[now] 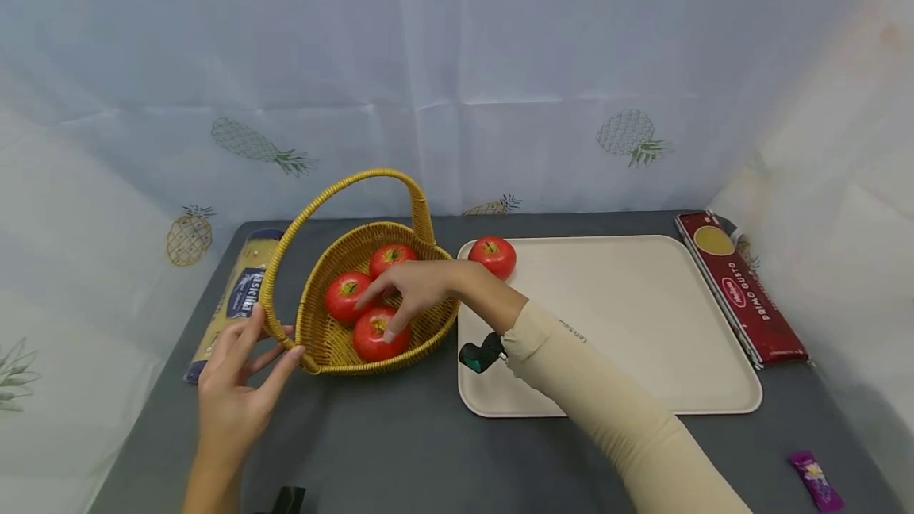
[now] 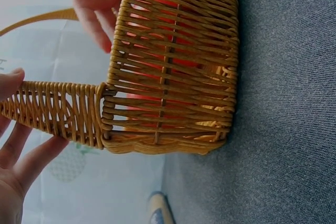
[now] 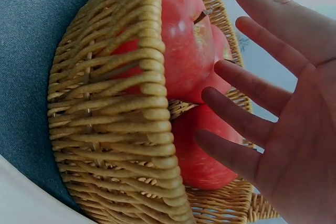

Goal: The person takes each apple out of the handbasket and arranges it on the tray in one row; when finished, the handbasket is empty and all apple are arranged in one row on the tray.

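Observation:
A yellow wicker basket (image 1: 343, 260) with a tall arched handle stands on the left half of the table. Inside it lie three red apples (image 1: 381, 334). My left hand (image 1: 236, 387) pinches the handle's near base between thumb and fingers, as the left wrist view also shows on the woven handle (image 2: 58, 111). Over the basket, my right hand (image 1: 421, 288) reaches in from the right with its fingers spread. In the right wrist view those fingers (image 3: 236, 116) are extended beside the apples (image 3: 186, 40); whether they touch them I cannot tell.
A beige tray (image 1: 614, 324) lies right of the basket, with another red apple (image 1: 493, 257) at its far left corner. A yellow pasta packet (image 1: 239, 292) sits left of the basket. Along the right side are a dark red packet (image 1: 743, 292) and a small purple wrapped snack (image 1: 816, 482).

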`<state>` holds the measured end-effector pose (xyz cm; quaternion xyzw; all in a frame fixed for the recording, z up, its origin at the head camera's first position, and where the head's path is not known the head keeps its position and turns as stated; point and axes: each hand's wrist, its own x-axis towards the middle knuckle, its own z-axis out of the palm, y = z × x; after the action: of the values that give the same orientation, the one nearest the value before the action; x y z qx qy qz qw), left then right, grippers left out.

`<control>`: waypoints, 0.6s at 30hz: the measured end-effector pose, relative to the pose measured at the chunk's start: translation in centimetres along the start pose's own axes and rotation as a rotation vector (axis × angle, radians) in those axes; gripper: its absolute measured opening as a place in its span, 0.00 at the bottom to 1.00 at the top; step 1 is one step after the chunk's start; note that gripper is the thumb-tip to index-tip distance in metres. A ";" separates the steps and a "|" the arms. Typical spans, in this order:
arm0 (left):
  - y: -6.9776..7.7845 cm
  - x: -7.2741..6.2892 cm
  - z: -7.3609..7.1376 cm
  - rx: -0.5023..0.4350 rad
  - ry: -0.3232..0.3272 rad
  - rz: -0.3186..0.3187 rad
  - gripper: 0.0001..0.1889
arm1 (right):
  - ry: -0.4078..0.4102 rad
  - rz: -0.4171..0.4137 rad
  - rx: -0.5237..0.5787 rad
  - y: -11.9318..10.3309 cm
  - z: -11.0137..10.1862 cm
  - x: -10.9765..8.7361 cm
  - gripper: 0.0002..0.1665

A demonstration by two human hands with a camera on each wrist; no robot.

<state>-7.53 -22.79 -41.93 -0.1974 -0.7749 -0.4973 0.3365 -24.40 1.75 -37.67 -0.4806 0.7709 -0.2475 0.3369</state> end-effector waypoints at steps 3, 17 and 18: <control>-0.3 0.2 0.5 0.004 0.013 0.005 0.38 | -0.008 0.006 -0.022 0.1 -0.4 0.0 0.39; -0.1 -0.5 0.1 0.019 0.011 -0.002 0.38 | -0.094 0.040 -0.026 -0.4 0.3 1.4 0.34; -0.1 -0.5 0.0 0.026 0.005 -0.004 0.39 | -0.098 0.049 -0.022 -0.4 0.3 1.6 0.33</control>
<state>-7.26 -22.79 -42.32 -0.1900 -0.7808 -0.4885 0.3400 -24.41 0.14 -38.00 -0.4766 0.7677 -0.2069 0.3750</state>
